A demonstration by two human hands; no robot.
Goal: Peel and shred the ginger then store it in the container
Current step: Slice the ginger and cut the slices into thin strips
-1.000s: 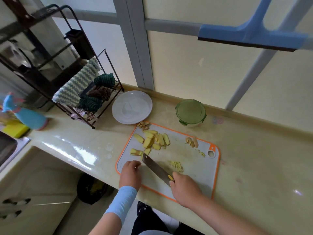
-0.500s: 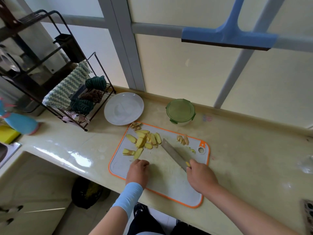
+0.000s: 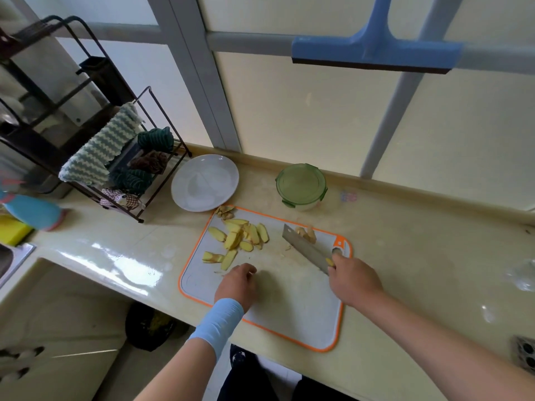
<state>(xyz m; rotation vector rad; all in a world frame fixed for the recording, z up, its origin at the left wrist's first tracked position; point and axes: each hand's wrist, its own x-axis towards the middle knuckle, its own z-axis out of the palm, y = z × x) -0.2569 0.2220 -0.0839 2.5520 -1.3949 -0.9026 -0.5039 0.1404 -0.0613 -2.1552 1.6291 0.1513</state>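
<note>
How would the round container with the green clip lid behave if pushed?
The round container with the green clip lid is squat and wide, so it would probably slide, not tip. The glossy beige counter likely lets it glide easily. It looks clipped shut, so the lid should stay on.

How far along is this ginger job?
Done: ginger peeled and cut into slices on the cutting board, peel scraps at its far corner. In hand: right hand grips the knife; left hand rests on the board, fingers curled. Left: shredding, then filling the container, lid on.
</note>
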